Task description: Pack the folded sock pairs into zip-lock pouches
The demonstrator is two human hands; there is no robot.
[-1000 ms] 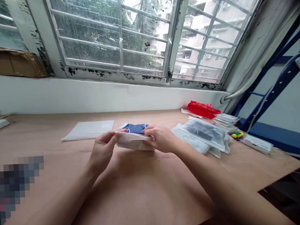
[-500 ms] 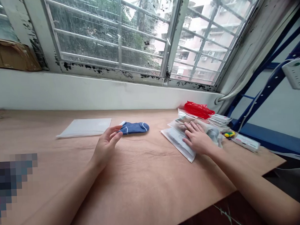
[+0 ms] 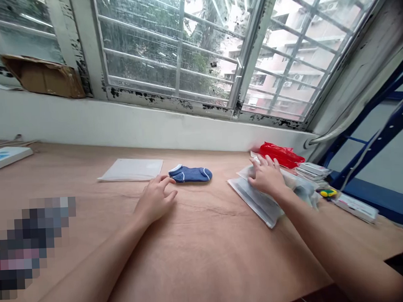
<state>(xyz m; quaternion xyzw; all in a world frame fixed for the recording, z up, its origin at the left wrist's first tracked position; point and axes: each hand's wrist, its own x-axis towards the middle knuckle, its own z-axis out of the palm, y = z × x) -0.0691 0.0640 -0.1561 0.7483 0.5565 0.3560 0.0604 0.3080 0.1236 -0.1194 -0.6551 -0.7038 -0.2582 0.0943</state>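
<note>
Along a plywood desk (image 3: 209, 248) beneath a barred window (image 3: 183, 49), the person's two bare forearms reached in from the near edge. The left hand (image 3: 154, 200) sat toward the middle of the desk, half open with its fingers loosely curled, and it held nothing. Its fingertips came just beside a blue striped ankle sock (image 3: 190, 173), which lay flat on its side with its white-trimmed cuff to the left, and I could not see them touching it.

The right hand (image 3: 266, 177) lay palm down, its fingers spread, on a pile of clear plastic bags (image 3: 253, 197) to the right of the sock. It was open and pressed on top of the pile without gripping anything I could make out. The contents of the bags were too blurred to tell.

Farther left, a flat white packet (image 3: 130, 169) lay just beside the sock. A red plastic bag (image 3: 282, 155) sat at the far edge behind the right hand, with a small stack of cards (image 3: 311, 170) to its right. Beyond those lay a small yellow object (image 3: 328, 192) and a white box (image 3: 356, 209). A piece of cardboard (image 3: 43, 77) leaned on the sill at far left.
</note>
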